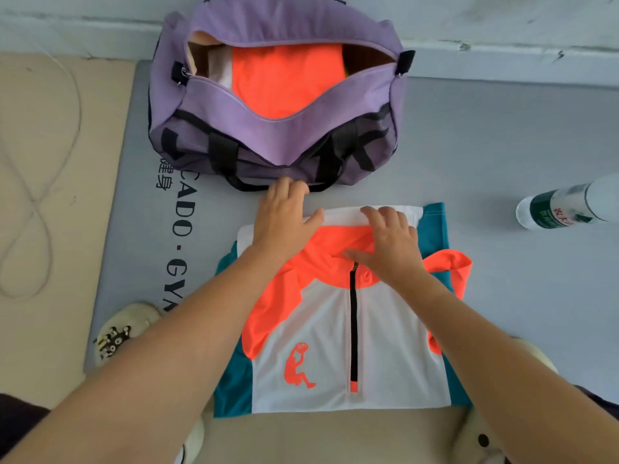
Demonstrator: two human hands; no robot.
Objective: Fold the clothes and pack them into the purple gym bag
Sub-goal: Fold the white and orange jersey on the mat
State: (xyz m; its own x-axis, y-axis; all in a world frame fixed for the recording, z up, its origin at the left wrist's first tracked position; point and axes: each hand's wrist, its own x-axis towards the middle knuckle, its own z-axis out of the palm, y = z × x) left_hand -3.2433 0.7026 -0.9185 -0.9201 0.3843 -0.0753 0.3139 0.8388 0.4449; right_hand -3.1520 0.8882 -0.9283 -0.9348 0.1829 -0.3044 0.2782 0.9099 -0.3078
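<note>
The white, orange and teal zip-neck jersey [338, 329] lies flat on the grey mat [469, 135], collar toward the open purple gym bag [278, 128], zip lengthwise. The left hand [284, 219] and the right hand [388, 242] press on its collar end, fingers straight.

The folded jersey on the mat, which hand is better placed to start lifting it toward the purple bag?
Probably the left hand: it rests flat at the jersey's far edge, fingertips nearly at the purple bag's strap. The right hand lies on the collar, farther back.
</note>
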